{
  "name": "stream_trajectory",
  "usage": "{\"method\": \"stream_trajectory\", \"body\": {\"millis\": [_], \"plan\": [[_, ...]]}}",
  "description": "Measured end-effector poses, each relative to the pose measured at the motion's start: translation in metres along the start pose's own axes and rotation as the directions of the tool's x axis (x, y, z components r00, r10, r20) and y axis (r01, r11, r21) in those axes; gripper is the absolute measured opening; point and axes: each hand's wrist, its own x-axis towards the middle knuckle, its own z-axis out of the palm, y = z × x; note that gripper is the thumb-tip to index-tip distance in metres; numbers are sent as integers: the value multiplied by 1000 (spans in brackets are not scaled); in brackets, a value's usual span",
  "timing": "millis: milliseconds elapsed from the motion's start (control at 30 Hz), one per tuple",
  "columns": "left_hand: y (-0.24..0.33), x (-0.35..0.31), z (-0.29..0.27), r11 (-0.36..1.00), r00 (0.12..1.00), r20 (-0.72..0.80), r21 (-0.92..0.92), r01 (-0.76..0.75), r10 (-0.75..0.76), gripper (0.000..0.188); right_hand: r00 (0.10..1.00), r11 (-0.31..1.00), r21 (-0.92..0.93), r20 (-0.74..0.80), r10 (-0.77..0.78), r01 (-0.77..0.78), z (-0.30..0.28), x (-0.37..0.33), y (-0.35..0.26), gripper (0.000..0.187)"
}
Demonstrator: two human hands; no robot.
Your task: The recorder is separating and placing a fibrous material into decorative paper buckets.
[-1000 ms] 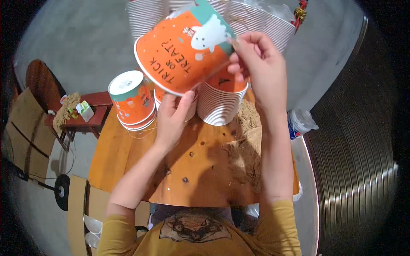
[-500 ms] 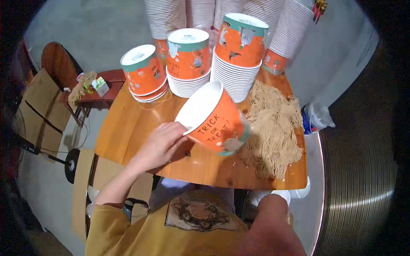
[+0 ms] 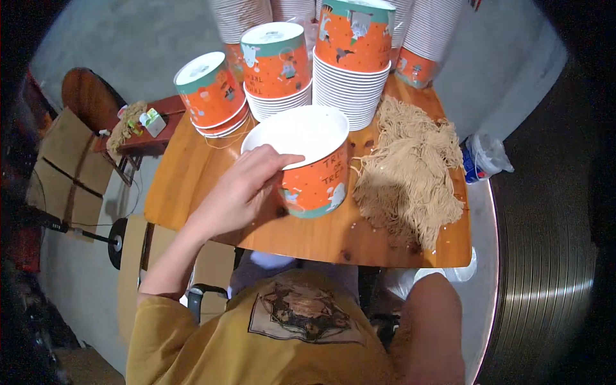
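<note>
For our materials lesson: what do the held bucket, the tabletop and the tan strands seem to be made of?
Bucket: probably coated paperboard, smooth and printed, with a thin wall and a white rim.
Tabletop: likely varnished wood; it shows grain, dark knots and a slight sheen.
Tan strands: perhaps cotton yarn, matte and loose, in thin threads; the exact fibre cannot be told.

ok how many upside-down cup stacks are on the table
3 visible: the left stack, the middle stack and the right stack, all beyond the upright cup in the left hand. More could be hidden behind them.
</note>
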Motion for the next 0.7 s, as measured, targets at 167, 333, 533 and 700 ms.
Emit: {"method": "stream_trajectory", "body": {"millis": [167, 333, 533, 700], "plan": [[-5, -1, -6, 993, 990, 100, -53, 109, -103, 53, 975, 929, 300, 20, 221, -217, -21, -18, -21, 30], [-10, -4, 5, 996, 999, -25, -79, 31, -33, 35, 961, 946, 176, -3, 276, -271, -24, -25, -27, 28], [-9, -5, -1, 996, 997, -10, 52, -79, 80, 33, 935, 937, 1, -54, 349, -350, -31, -27, -29, 26], [-6, -4, 0, 920, 952, 128, 252, -301, 277, 41, 930, 924, -111, -83, 359, -367, -34, -41, -25, 24]]}}
